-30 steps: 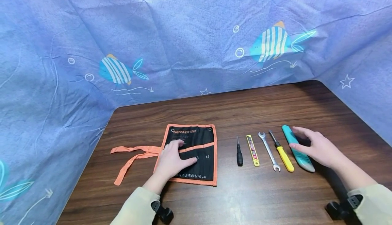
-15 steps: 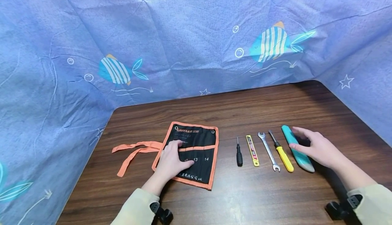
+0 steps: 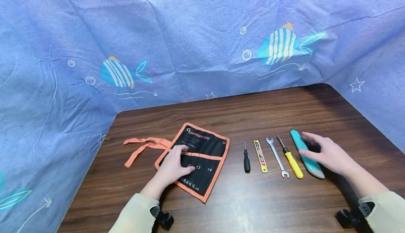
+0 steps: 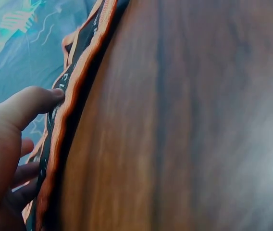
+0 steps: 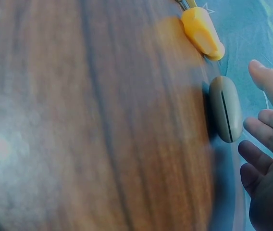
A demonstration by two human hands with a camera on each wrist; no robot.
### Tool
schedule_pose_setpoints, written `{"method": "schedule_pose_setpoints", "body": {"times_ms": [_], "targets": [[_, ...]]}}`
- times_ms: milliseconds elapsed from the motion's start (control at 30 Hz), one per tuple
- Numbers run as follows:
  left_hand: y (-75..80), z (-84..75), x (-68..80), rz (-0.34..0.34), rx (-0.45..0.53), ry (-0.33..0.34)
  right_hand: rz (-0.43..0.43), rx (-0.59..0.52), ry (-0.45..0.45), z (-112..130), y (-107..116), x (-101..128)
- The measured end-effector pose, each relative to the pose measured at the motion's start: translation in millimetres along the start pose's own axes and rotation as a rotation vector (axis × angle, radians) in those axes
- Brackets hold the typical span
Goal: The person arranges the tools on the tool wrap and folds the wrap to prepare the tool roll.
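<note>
Blue fish-print cloth (image 3: 190, 32) backs a dark wood table (image 3: 253, 205) where a black screwdriver (image 3: 246, 161), a yellow utility knife (image 3: 261, 151), a wrench (image 3: 277, 156) and a yellow-handled screwdriver (image 3: 291, 159) lie in a row. On the row's right end, the right hand (image 3: 329, 153) hovers at a teal tool (image 3: 306, 154), its grip spread and relaxed, holding nothing. Across the table, the left hand (image 3: 173, 166) presses flat on a skewed black-and-orange tool roll (image 3: 202, 157), orange ties (image 3: 143, 146) trailing leftward.
</note>
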State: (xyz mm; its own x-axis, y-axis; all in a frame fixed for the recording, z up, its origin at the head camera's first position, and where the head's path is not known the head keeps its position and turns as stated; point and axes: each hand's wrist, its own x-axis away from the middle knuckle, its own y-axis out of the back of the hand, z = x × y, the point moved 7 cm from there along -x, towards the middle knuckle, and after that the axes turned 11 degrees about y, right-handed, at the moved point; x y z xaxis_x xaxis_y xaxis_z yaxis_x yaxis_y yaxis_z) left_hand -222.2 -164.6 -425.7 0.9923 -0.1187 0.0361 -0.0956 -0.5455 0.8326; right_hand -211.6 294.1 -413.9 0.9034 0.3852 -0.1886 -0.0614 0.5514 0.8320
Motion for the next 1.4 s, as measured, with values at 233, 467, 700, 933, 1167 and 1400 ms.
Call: {"method": "schedule_pose_setpoints", "body": {"times_ms": [233,467,700,933,1167,1400], "targets": [[7.4,0.4,-1.1,0.017,-0.014,-0.060,0.004,0.010,-0.014,-1.4,-0.4,1.0],[14.0,1.7,1.4,-0.053,-0.036,-0.015,0.013,0.014,-0.023,-2.6,-0.3,0.8],[5.5,4.2,3.8,-0.051,-0.093,0.063,0.004,0.010,-0.019,-3.3,-0.5,1.4],[3.5,8.5,3.1,-0.038,-0.099,0.053,0.012,-0.004,-0.022,-4.2,-2.8,4.0],[4.1,14.3,0.0,0.016,-0.071,0.041,0.018,-0.001,-0.031,-6.0,-3.7,6.0],[6.0,16.7,-4.7,0.084,-0.042,0.036,0.025,0.008,-0.044,-7.9,-4.5,6.2]]}}
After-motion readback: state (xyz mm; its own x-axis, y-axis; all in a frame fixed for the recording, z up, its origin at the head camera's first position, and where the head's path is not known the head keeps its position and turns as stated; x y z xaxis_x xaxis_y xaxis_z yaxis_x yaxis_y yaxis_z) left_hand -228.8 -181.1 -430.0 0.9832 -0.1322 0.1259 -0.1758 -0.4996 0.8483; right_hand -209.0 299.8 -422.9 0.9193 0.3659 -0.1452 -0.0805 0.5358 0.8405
